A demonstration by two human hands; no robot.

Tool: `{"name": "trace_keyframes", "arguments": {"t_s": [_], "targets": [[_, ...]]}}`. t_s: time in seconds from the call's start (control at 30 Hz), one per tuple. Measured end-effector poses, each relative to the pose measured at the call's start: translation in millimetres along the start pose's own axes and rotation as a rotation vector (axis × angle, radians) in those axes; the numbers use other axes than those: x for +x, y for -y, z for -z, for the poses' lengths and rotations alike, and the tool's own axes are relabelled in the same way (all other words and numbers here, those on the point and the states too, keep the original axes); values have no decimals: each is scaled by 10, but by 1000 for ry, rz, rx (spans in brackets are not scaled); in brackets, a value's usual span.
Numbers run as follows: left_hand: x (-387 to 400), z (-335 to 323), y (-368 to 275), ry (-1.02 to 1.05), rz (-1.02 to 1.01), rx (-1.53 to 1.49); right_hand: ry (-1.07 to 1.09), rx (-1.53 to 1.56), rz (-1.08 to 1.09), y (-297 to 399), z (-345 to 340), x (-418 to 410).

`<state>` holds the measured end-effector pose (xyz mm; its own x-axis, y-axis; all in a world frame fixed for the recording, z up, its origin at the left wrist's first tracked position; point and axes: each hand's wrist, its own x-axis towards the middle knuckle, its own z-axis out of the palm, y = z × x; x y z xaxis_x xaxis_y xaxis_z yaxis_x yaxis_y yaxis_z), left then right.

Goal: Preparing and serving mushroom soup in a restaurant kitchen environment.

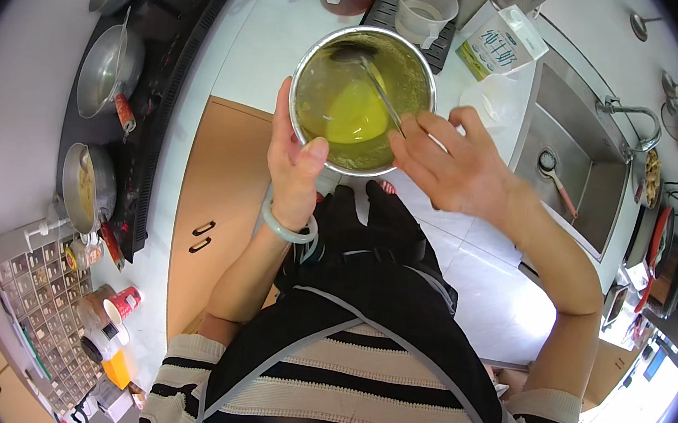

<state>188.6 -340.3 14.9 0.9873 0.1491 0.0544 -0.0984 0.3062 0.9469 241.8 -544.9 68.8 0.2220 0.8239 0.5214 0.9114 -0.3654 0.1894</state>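
Tilted toward me, a round stainless steel bowl (434,91) holds a yellow-green liquid (358,114) that has pooled on its near side. My left hand (293,172) grips the bowl's left rim, thumb on the near edge; a pale bangle circles the wrist. Between the fingers of my right hand (444,157) is the handle of a metal spoon (382,92). The spoon's dark round head lies against the far inside wall of the bowl. Behind the bowl, a clear plastic measuring jug (425,10) stands on a black slatted drip tray (381,13).
A milk carton (499,45) stands right of the tray. The sink (559,154) on the right holds a long-handled brush (559,182). Several metal pans, including a saucepan (87,185), sit on the black cooktop (162,69) at left. A red paper cup (121,305) lies on the counter.
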Motion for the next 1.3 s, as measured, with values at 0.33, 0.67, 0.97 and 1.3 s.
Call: {"name": "trace_keyframes", "arguments": {"t_s": [0.33,0.67,0.97,1.3], "targets": [[66,-142,155,-95,5,77,-26,354,-443,422,-8,-93],[94,-138,209,-54,-50,-34,-44,158,-247,258,-13,-135],[-9,-53,243,-121,111,-228,-28,73,-308,163,188,52],[-27,-22,122,44,147,-208,122,145,257,16,380,75]]}}
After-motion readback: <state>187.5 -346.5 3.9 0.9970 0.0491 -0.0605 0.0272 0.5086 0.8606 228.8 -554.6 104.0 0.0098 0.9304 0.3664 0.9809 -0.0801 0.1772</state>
